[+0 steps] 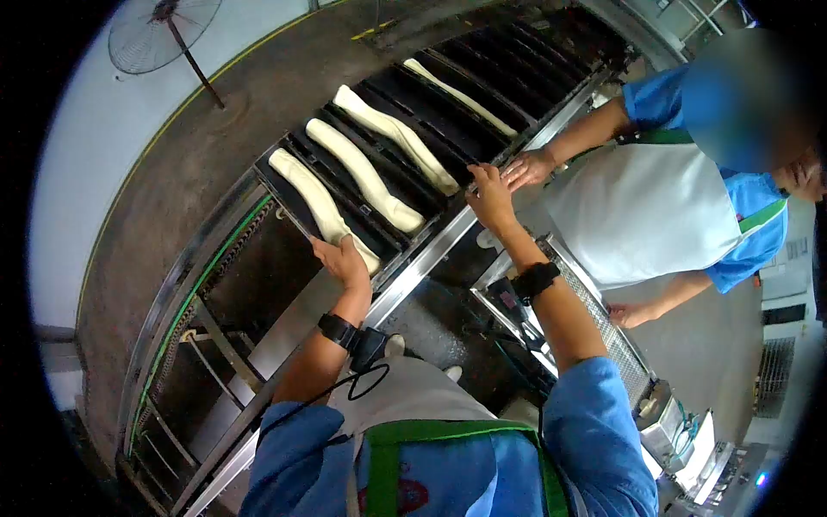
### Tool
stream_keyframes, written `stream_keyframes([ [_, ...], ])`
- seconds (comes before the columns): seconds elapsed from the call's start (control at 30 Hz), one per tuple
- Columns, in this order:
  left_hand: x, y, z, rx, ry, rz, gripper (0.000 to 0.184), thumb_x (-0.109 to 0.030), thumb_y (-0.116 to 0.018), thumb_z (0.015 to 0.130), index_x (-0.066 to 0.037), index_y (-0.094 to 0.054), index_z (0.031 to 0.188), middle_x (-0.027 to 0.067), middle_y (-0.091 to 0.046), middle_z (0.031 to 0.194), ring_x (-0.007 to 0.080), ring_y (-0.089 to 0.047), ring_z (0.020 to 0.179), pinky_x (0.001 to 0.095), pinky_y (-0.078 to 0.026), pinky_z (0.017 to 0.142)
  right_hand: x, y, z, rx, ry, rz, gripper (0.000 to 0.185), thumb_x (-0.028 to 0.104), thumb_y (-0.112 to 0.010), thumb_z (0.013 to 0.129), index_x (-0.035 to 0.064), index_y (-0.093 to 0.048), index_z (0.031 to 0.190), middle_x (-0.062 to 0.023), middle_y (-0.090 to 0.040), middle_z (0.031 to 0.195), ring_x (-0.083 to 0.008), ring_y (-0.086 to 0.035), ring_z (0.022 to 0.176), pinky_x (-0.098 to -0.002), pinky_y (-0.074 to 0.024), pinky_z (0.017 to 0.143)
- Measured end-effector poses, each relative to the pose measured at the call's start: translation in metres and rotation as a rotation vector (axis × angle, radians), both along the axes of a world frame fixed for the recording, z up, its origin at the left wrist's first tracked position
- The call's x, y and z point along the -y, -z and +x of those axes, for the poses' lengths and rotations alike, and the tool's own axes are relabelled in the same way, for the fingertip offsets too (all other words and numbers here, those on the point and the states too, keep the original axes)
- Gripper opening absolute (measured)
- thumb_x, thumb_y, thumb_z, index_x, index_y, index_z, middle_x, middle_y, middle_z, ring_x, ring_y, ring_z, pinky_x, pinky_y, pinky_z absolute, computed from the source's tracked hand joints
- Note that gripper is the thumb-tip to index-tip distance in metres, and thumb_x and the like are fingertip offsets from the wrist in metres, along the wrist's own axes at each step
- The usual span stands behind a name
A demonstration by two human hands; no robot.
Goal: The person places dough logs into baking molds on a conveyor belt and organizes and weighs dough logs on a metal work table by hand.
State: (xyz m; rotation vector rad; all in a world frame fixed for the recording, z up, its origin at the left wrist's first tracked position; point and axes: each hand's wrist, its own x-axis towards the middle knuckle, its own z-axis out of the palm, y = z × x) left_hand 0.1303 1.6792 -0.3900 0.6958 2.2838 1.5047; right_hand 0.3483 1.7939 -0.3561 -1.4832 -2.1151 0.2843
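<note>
Long black baking pans (pixel 392 99) with narrow troughs stand side by side on a conveyor frame. Three thick pale dough strips (pixel 357 168) lie in the near troughs, and a thinner dough strip (pixel 461 95) lies farther along. My left hand (pixel 345 261) grips the corner of the nearest pan, its thumb by the near end of the leftmost dough strip (pixel 310 194). My right hand (pixel 491 198) is curled over the pans' near edge; its fingertips are partly hidden. Right beside it is a co-worker's hand (pixel 530 168) on the same edge.
A metal conveyor rail (pixel 431 258) runs along the pans' near side, and a curved chain track (pixel 202 293) bends off left. The co-worker in a white apron (pixel 637 211) stands right, by a mesh belt (pixel 594 302). A fan (pixel 164 34) stands beyond.
</note>
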Motion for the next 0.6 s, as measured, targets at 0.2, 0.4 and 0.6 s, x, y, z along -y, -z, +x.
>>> stream_keyframes([
  [0.2, 0.004, -0.005, 0.006, 0.093, 0.018, 0.018, 0.063, -0.016, -0.042, 0.072, 0.006, -0.010, 0.121, 0.0238, -0.019, 0.121, 0.0327, -0.022, 0.112, 0.0346, -0.018, 0.093, -0.008, 0.010, 0.015, 0.037, -0.076, 0.013, 0.021, 0.010, -0.051, 0.068, 0.0094, -0.055, 0.089, -0.0132, -0.049, 0.093, -0.0329, -0.046, 0.085, -0.0403, -0.0385, 0.072],
  [0.4, 0.005, 0.002, 0.002, 0.087, 0.047, 0.059, 0.062, -0.015, -0.041, 0.073, 0.006, -0.008, 0.121, 0.0233, -0.016, 0.123, 0.0322, -0.020, 0.113, 0.0342, -0.016, 0.094, -0.034, -0.005, -0.033, -0.006, -0.276, -0.099, 0.023, 0.009, -0.047, 0.070, 0.0063, -0.052, 0.092, -0.0160, -0.051, 0.088, -0.0322, -0.049, 0.081, -0.0367, -0.0404, 0.071],
  [0.6, 0.003, 0.012, 0.000, -0.051, -0.016, 0.004, 0.063, -0.015, -0.044, 0.069, 0.009, -0.014, 0.119, 0.0268, -0.022, 0.119, 0.0351, -0.023, 0.111, 0.0351, -0.018, 0.093, -0.087, 0.044, -0.067, 0.236, -0.352, -0.288, 0.039, 0.005, -0.044, 0.068, 0.0077, -0.043, 0.106, -0.0159, -0.050, 0.094, -0.0340, -0.049, 0.081, -0.0360, -0.0410, 0.073],
])
